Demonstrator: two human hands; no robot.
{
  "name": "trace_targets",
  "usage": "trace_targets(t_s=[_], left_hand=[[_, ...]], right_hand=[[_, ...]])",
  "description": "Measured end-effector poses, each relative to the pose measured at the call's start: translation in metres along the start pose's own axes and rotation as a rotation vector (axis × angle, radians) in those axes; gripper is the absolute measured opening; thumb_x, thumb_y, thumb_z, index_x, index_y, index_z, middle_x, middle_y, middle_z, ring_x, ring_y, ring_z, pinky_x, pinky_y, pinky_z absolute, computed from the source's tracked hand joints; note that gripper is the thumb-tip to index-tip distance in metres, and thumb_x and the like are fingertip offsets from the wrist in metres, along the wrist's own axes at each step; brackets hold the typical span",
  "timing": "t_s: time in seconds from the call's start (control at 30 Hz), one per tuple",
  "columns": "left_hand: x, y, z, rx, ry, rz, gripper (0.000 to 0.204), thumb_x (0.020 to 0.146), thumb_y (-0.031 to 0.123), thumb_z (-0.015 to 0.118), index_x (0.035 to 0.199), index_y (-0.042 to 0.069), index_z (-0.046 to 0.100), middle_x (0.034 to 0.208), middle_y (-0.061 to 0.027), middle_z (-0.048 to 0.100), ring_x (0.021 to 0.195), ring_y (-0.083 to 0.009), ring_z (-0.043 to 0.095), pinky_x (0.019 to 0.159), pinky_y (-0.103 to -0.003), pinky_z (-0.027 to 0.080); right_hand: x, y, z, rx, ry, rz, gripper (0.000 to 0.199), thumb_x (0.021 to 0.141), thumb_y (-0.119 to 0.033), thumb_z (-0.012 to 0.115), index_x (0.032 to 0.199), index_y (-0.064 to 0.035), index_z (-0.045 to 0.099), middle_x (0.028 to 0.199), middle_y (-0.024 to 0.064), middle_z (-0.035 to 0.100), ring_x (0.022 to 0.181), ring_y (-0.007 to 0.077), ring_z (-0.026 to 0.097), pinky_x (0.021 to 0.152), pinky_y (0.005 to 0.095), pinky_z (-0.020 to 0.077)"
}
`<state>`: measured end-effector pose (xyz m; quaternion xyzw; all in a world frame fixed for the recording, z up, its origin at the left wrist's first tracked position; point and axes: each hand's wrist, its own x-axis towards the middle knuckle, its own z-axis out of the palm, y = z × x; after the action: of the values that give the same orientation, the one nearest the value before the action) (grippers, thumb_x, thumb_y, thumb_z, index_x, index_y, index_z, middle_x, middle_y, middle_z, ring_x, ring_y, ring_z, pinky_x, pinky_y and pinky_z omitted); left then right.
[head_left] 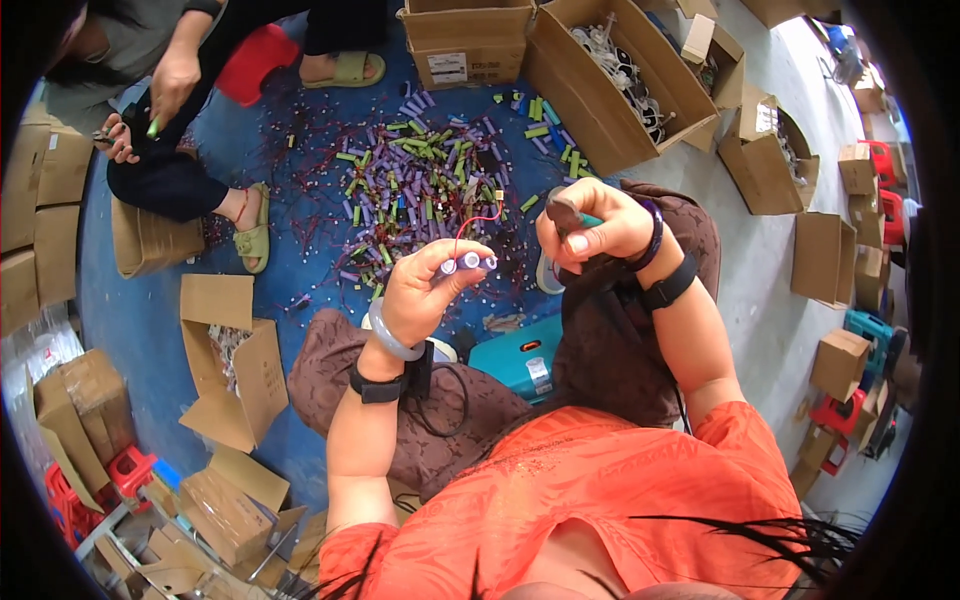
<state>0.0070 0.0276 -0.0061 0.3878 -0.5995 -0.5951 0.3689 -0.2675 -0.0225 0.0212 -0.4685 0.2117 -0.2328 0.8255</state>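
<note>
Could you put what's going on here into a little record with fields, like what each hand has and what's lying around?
Left hand: grips a small pack of purple cylindrical cells with a red wire
Right hand: holds a dark-handled tool
Floor: blue floor with a pile of purple and green cells
Around: open cardboard boxes, teal box
Nearby: another seated person's hand

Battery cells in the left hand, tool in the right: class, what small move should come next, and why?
Probably bring the right hand and its dark-handled tool over to the red wire. The left hand holds a cluster of purple battery cells, ends up, with the wire looping off them, and the tool is apart from it.
</note>
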Motion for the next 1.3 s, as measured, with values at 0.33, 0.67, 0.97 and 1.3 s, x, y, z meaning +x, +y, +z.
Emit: trace_targets(t_s=[0.33, 0.67, 0.97, 1.3], left_hand=[[-0.002, -0.005, -0.003, -0.024, 0.116, -0.062, 0.024, 0.089, 0.008, 0.069, 0.112, 0.005, 0.068, 0.098, -0.0020, 0.067, 0.083, -0.0080, 0.059, 0.076, -0.023, 0.048], [0.000, -0.020, 0.004, -0.039, 0.191, -0.084, 0.036, 0.088, 0.000, 0.066, 0.124, 0.005, 0.063, 0.114, -0.0085, 0.066, 0.096, -0.0128, 0.062, 0.082, -0.025, 0.050], [0.009, -0.005, -0.005, -0.095, 0.236, -0.162, 0.034, 0.092, 0.001, 0.062, 0.126, 0.002, 0.060, 0.110, -0.0045, 0.065, 0.089, -0.0096, 0.062, 0.078, -0.024, 0.054], [0.001, -0.024, 0.023, -0.044, 0.217, -0.161, 0.047, 0.085, -0.013, 0.053, 0.128, 0.006, 0.061, 0.111, -0.0026, 0.067, 0.092, -0.0075, 0.061, 0.077, -0.022, 0.051]], right_hand=[[0.004, -0.004, 0.034, -1.031, 0.058, 0.163, 0.032, 0.074, -0.017, 0.076, 0.104, -0.0078, 0.069, 0.095, 0.0104, 0.065, 0.092, 0.0296, 0.063, 0.082, 0.0395, 0.0503], [0.024, 0.024, 0.056, -1.457, 0.551, -0.235, 0.039, 0.064, -0.017, 0.077, 0.101, -0.0164, 0.066, 0.092, 0.0034, 0.059, 0.092, 0.0246, 0.058, 0.081, 0.0387, 0.0424], [0.040, 0.015, 0.056, -1.519, 0.652, -0.291, 0.039, 0.063, -0.017, 0.077, 0.101, -0.0157, 0.064, 0.094, 0.0049, 0.058, 0.090, 0.0264, 0.056, 0.079, 0.0396, 0.0411], [0.026, 0.032, 0.063, -1.530, 0.649, -0.289, 0.028, 0.059, -0.014, 0.076, 0.085, -0.0136, 0.065, 0.075, 0.0064, 0.055, 0.073, 0.0289, 0.057, 0.064, 0.0405, 0.0443]])
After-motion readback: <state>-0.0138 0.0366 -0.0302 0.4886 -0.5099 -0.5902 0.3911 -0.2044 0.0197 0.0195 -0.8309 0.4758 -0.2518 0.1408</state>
